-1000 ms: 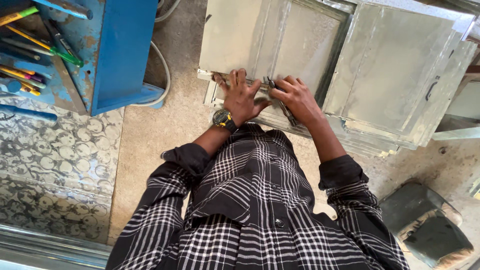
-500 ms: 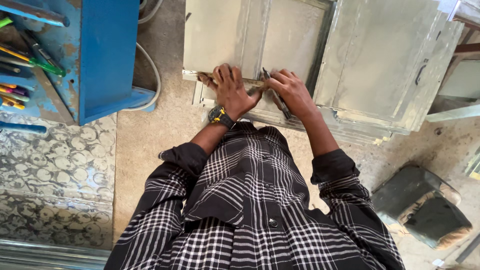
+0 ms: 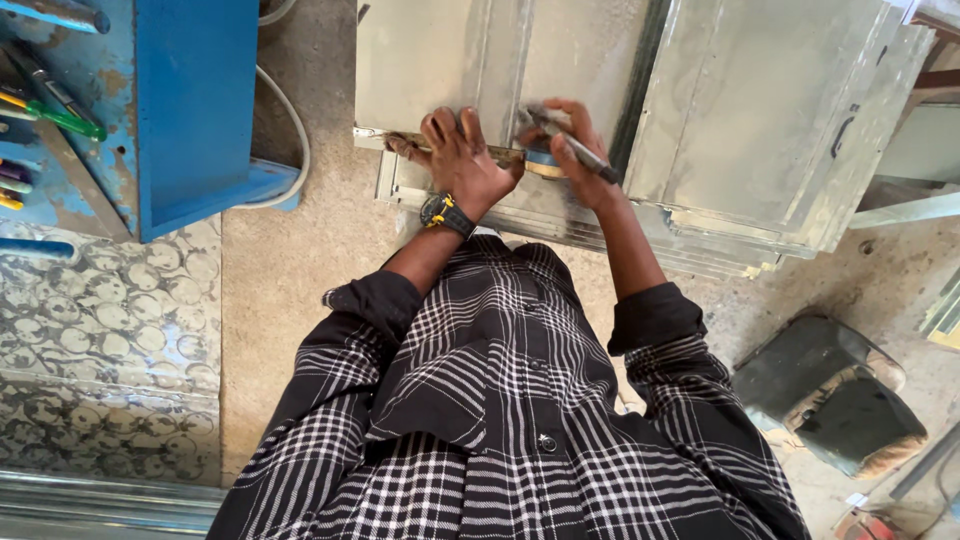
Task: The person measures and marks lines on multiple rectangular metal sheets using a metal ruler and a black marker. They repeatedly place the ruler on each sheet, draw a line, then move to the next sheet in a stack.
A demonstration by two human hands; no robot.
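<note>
The left hand (image 3: 462, 158), with a black and yellow wristwatch (image 3: 446, 212) on its wrist, lay palm down with fingers spread, pressing a flat ruler-like strip (image 3: 505, 155) onto the top sheet-metal panel (image 3: 440, 60) without gripping it. At three o'clock of it, nearly touching, the right hand (image 3: 572, 150) was clenched around a dark pen-like marking tool (image 3: 585, 158), its tip hidden behind the fingers at the strip's edge. The panel lay at twelve o'clock of the person, on a stack of similar grey panels (image 3: 770, 120) resting on the concrete floor (image 3: 300, 260). By the look of it the sheet was stiff but thin, light for its size, apt to flex and slide on the dusty sheet beneath, with sharp cut edges; it would be best held by the folded rims along its sides, using both hands. The strip seemed rigid and slick, so downward pressure mattered. At ten o'clock stood a blue desk (image 3: 195, 110) carrying hand tools, among them a green-handled screwdriver (image 3: 60, 118). No labels or signs were legible; a small dark mark (image 3: 845, 130) showed on a panel at two o'clock, and a dark worn cushion (image 3: 835, 395) lay at four o'clock.
</note>
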